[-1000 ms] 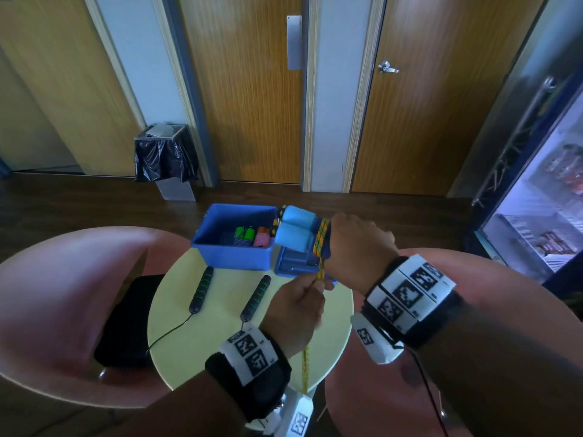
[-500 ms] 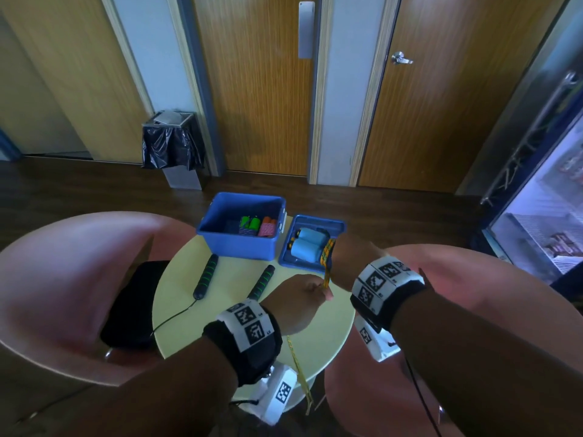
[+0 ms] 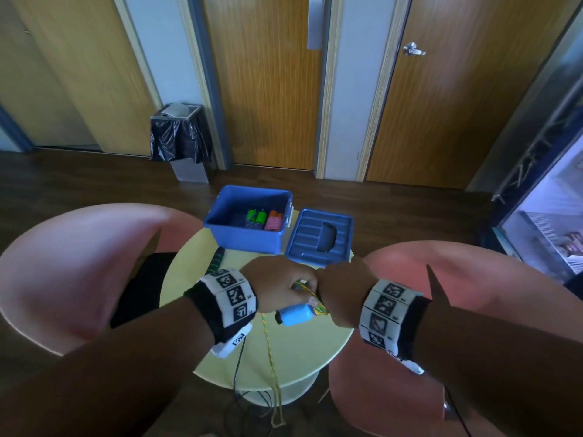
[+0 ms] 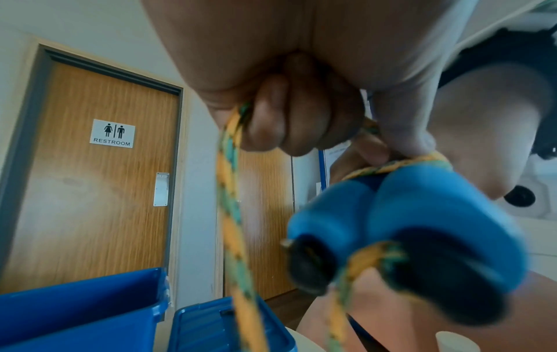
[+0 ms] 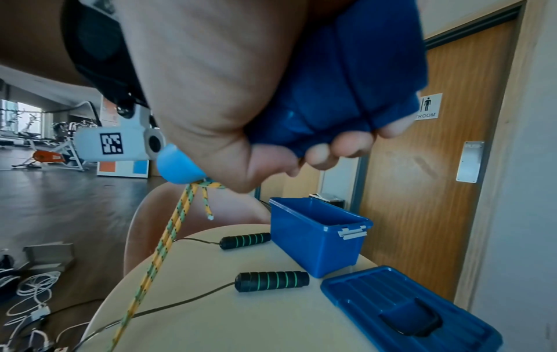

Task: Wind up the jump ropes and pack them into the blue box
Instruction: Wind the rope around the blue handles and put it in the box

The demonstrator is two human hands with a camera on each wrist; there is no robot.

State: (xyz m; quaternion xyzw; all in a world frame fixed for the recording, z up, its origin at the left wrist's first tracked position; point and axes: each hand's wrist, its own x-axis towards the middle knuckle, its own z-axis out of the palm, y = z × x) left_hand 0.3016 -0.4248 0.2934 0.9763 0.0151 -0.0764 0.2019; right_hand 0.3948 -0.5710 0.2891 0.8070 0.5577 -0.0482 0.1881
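Observation:
My right hand (image 3: 342, 294) grips the two light-blue handles (image 3: 295, 314) of a yellow-green braided jump rope, held side by side above the near part of the round table. My left hand (image 3: 291, 287) pinches the rope (image 3: 269, 351) right beside the handles; in the left wrist view its fingers (image 4: 271, 123) curl round the cord (image 4: 230, 190). A few turns lie round the handles (image 4: 407, 226), and the rest hangs over the table edge to the floor. The open blue box (image 3: 249, 241) stands at the far side with wound ropes inside.
The box lid (image 3: 318, 236) lies upside down to the right of the box. A second rope with black-and-green handles (image 5: 272, 281) (image 5: 245, 240) lies on the yellow table (image 3: 303, 357). Pink chairs (image 3: 79, 263) flank the table. Cables lie on the floor.
Both hands have come back toward me from above the lid, bringing the blue handles low over the near half of the table. My left hand has closed in next to the handles.

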